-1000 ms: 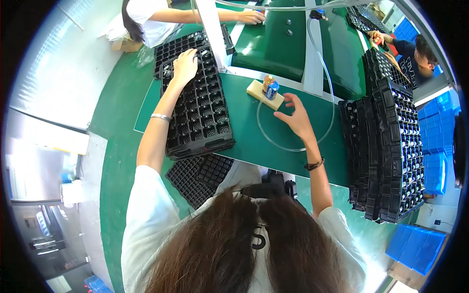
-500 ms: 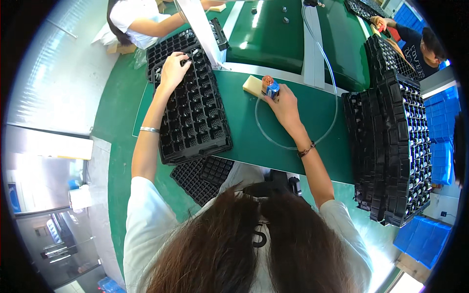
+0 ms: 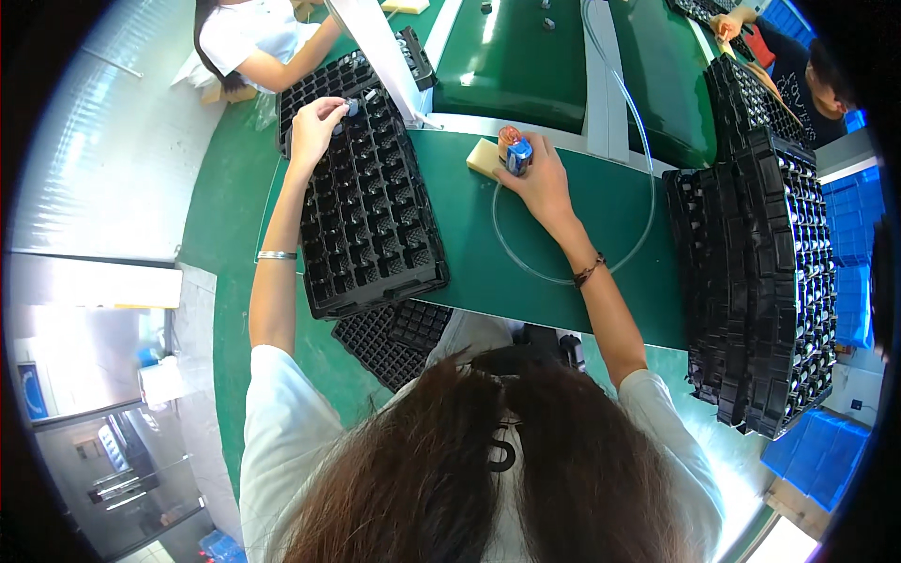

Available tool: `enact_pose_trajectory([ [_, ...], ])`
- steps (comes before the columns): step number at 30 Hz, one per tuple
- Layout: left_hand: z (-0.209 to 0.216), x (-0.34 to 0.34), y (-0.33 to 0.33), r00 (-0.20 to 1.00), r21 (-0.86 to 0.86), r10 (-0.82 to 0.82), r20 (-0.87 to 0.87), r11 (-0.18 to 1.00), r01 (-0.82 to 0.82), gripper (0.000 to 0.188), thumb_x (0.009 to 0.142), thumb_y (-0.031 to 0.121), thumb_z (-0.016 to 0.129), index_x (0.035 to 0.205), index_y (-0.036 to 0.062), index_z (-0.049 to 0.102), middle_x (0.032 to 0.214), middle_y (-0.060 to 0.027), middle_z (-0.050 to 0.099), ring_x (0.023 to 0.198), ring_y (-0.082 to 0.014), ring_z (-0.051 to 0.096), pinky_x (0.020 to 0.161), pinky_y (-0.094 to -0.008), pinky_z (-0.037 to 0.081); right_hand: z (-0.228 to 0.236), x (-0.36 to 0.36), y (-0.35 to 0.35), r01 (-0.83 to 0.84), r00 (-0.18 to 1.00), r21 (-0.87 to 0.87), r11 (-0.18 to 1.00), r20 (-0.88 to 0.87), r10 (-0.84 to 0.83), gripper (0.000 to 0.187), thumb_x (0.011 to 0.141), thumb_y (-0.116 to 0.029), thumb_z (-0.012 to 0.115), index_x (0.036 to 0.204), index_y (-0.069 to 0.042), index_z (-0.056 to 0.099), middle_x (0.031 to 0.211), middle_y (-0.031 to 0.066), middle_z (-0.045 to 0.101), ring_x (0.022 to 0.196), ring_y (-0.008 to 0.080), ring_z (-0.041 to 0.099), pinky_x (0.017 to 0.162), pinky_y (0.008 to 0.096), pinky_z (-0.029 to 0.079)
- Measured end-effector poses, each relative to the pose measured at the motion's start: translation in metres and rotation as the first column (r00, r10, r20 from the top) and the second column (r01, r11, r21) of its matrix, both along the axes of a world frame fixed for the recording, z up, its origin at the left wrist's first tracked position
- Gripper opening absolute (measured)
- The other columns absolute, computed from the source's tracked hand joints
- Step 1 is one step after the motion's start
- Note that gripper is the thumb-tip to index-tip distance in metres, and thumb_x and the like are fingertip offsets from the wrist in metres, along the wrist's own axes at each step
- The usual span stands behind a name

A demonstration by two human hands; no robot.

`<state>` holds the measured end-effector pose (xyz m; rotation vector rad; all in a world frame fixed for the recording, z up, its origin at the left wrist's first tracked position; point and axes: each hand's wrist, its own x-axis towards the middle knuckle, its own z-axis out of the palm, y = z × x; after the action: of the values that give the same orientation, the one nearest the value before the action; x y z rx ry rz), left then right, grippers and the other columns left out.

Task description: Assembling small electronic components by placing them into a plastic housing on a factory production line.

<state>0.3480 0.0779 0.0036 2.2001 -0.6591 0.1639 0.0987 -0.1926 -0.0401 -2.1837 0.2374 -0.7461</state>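
Note:
Between the thumb and fingers of my left hand (image 3: pixel 313 133) is a small grey part (image 3: pixel 352 108), held over the far end of a black compartment tray (image 3: pixel 377 218). Most of that tray's pockets look unfilled, with a few small parts at its far end. My right hand (image 3: pixel 544 180) is wrapped round a small blue tool with an orange-copper top (image 3: pixel 518 154). A clear tube (image 3: pixel 507 246) loops round beneath my right wrist. Just left of the tool, a pale yellow foam block (image 3: pixel 483 159) lies on the green table.
Tall stacks of black trays (image 3: pixel 751 291) stand at the right edge. A white post (image 3: pixel 380 61) rises behind my tray, beside a green conveyor belt (image 3: pixel 511 80). More trays (image 3: pixel 380 342) lie below the table edge. Co-workers sit at far left (image 3: pixel 258 42) and far right (image 3: pixel 812 89).
My left hand has drawn slightly left and up from the tray, and the grey part now shows at its fingertips. My right hand has shifted slightly upward, still with the tool.

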Motion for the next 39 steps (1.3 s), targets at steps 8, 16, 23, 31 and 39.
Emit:
enact_pose_trajectory([
  [8, 0.038, -0.085, -0.003, 0.813, -0.515, -0.303, -0.497, 0.857, 0.005, 0.035, 0.089, 0.012, 0.054, 0.12, -0.0035, 0.05, 0.105, -0.0104, 0.06, 0.091, -0.0158, 0.061, 0.083, -0.0261, 0.05, -0.04, 0.058, -0.047, -0.047, 0.993, 0.152, 0.987, -0.1, 0.063, 0.041, 0.065, -0.02, 0.072, 0.099, -0.005, 0.057, 0.089, 0.0158, 0.06, 0.081, 0.0328, 0.06, 0.071, 0.0367, 0.048],
  [16, 0.041, -0.237, 0.002, 0.363, -0.744, -0.65, -0.667, 0.605, -0.284, 0.031, 0.089, 0.018, 0.054, 0.112, -0.0021, 0.051, 0.105, -0.0153, 0.059, 0.084, -0.0168, 0.062, 0.063, -0.0194, 0.053, -0.046, 0.166, -0.129, 0.246, 0.969, -0.049, 0.968, 0.035, -0.245, 0.037, 0.069, -0.029, 0.069, 0.091, -0.003, 0.056, 0.079, 0.0214, 0.062, 0.078, 0.0381, 0.061, 0.066, 0.0439, 0.049],
  [23, 0.018, -0.296, -0.02, 0.308, -0.782, -0.754, -0.58, 0.408, -0.472, 0.02, 0.089, 0.011, 0.041, 0.108, 0.0067, 0.043, 0.089, -0.0084, 0.052, 0.065, -0.0093, 0.039, 0.061, -0.0177, 0.034, -0.056, 0.203, -0.152, 0.322, 0.947, -0.103, 0.941, 0.026, -0.321, 0.043, 0.072, -0.032, 0.065, 0.102, -0.006, 0.05, 0.079, 0.0218, 0.062, 0.079, 0.0414, 0.059, 0.07, 0.0486, 0.046],
  [31, 0.021, -0.297, -0.027, 0.319, -0.787, -0.763, -0.562, 0.374, -0.491, 0.042, 0.091, 0.012, 0.035, 0.128, -0.0084, 0.036, 0.106, -0.0113, 0.052, 0.096, -0.0172, 0.051, 0.093, -0.0263, 0.041, -0.019, 0.138, -0.107, 0.048, 0.933, 0.501, 0.864, 0.287, -0.218, 0.032, 0.08, -0.037, 0.065, 0.081, -0.006, 0.056, 0.071, 0.004, 0.053, 0.064, 0.0172, 0.053, 0.066, 0.0303, 0.046],
  [39, 0.031, -0.296, -0.073, 0.485, -0.815, -0.655, -0.579, 0.476, -0.331, 0.035, 0.092, 0.022, 0.051, 0.119, -0.0003, 0.052, 0.103, 0.0001, 0.057, 0.094, -0.0037, 0.048, 0.082, -0.0187, 0.034, 0.076, -0.05, 0.031, -0.364, 0.931, 0.789, 0.494, 0.325, 0.166, 0.038, 0.092, -0.041, 0.037, 0.099, -0.006, 0.051, 0.095, 0.0065, 0.057, 0.081, 0.0115, 0.053, 0.07, 0.0241, 0.042],
])
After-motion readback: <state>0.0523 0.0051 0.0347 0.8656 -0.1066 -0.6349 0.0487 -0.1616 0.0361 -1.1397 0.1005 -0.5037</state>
